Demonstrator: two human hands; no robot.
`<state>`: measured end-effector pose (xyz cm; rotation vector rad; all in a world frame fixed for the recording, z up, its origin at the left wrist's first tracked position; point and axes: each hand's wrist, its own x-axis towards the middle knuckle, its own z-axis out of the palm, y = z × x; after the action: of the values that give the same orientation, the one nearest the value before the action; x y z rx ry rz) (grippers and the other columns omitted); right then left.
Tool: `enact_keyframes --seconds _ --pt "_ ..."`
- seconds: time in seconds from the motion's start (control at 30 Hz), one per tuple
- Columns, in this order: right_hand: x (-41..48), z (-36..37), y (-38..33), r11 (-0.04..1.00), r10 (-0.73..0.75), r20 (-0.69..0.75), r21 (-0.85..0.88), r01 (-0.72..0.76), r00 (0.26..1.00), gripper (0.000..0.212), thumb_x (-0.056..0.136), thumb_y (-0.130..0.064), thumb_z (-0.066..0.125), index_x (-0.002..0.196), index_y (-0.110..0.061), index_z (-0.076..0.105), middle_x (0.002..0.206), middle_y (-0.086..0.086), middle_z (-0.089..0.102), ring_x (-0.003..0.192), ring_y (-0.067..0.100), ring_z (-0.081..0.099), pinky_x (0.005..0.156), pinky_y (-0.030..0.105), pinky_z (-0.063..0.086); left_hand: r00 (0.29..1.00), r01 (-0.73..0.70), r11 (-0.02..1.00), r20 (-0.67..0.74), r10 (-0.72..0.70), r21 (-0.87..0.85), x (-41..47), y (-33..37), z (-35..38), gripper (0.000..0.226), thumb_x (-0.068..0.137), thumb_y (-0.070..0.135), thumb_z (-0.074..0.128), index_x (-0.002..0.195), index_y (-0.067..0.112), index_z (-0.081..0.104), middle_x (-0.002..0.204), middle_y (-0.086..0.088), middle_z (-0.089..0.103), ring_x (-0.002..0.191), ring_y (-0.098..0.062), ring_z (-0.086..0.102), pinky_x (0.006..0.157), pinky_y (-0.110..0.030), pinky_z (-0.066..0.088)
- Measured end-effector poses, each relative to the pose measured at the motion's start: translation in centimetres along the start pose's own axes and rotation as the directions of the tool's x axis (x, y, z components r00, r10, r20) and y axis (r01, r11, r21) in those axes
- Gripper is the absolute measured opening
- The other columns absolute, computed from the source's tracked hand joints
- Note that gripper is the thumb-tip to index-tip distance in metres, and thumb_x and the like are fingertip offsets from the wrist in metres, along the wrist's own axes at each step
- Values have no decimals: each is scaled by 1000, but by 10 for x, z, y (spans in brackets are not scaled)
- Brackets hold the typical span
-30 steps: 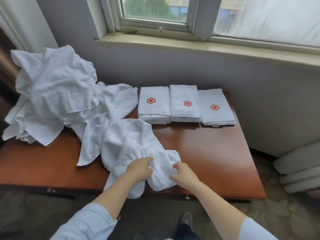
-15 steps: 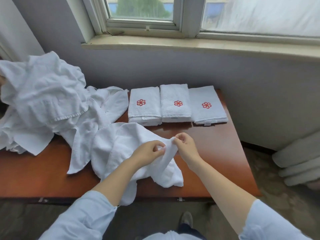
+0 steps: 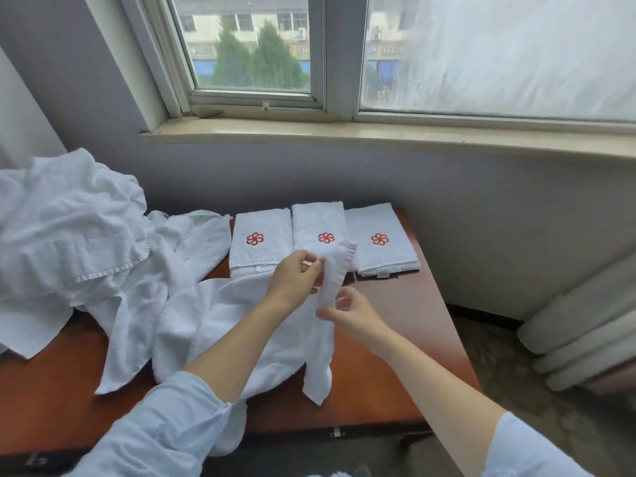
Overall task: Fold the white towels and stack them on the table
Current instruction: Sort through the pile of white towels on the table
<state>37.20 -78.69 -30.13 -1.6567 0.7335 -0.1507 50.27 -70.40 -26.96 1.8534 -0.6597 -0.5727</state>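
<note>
Pinching the soft, limp white towel [image 3: 241, 325] by its hemmed edge: left fingers [image 3: 311, 270] are holding the corner, right fingers [image 3: 344, 296] gripping lower.

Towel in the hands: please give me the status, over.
Left hand and right hand pinch one edge of the towel, corner lifted, rest lying on the table. Not folded yet. Three folded towels in row behind, loose pile at left.

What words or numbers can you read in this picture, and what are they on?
No words or numbers can be read.
Left folded towel, middle folded towel, right folded towel: a red flower emblem each, no letters.
White tag on the right folded towel's front edge: too small to read.
Far building signs: blurred, unreadable.
</note>
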Motion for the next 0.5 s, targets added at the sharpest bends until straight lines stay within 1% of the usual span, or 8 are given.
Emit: enact_keyframes --seconds 0.07,0.1,0.17,0.27,0.33,0.37,0.43,0.5 --pt "-1 -6 9 998 55 9 -40 -54 998 11 90 -17 59 90 -7 54 85 4 57 77 18 55 67 29 44 1000 19 998 13 -18 -65 2 4 9 13 98 27 59 89 17 58 78 -4 73 70 -15 73 62 -29 58" --pt "-1 -10 11 997 81 18 2 -81 997 12 93 -17 53 84 -10 49 81 8 51 74 20 49 63 31 40 999 23 996 24 -21 -86 2 5 13 14 99 26 58 89 16 57 78 -2 74 70 -15 73 62 -29 58" --pt "0 -20 11 985 145 14 89 -146 989 20 96 -19 44 76 -18 44 77 8 45 69 20 43 55 28 32 999 30 994 43 -25 -108 5 5 24 12 100 23 56 90 15 56 81 -1 75 74 -17 74 67 -32 58" --pt "6 -41 15 973 185 -120 159 -166 975 22 90 -13 42 70 -21 41 66 4 41 58 17 39 51 25 26 994 46 996 98 -38 -76 12 1 41 6 101 20 51 99 20 57 98 -2 75 92 -19 72 83 -38 57" --pt "10 -55 21 960 211 -242 234 -154 947 10 88 -15 46 79 -17 48 68 1 46 60 19 42 53 29 33 983 49 998 175 -55 36 14 -6 54 23 101 19 49 123 21 57 123 -2 67 114 -17 63 99 -40 50" --pt "12 -62 26 949 242 -288 268 -164 927 4 91 -17 48 92 -16 51 78 2 52 67 19 48 59 31 39 973 41 995 223 -61 90 13 -11 61 35 102 18 48 136 21 50 136 0 59 124 -14 56 106 -38 45" --pt "14 -76 40 952 271 -337 231 -200 902 21 96 -20 51 116 -16 45 101 1 53 79 13 52 67 28 43 945 28 991 320 -70 131 9 -22 73 49 103 17 45 150 23 35 148 2 47 136 -11 43 111 -31 37" --pt "13 -86 55 966 257 -308 109 -234 916 31 96 -22 54 124 -18 42 116 2 52 90 10 51 71 26 42 922 54 984 370 -114 168 4 -35 85 52 103 18 45 152 27 31 149 1 45 137 -12 42 106 -28 39"
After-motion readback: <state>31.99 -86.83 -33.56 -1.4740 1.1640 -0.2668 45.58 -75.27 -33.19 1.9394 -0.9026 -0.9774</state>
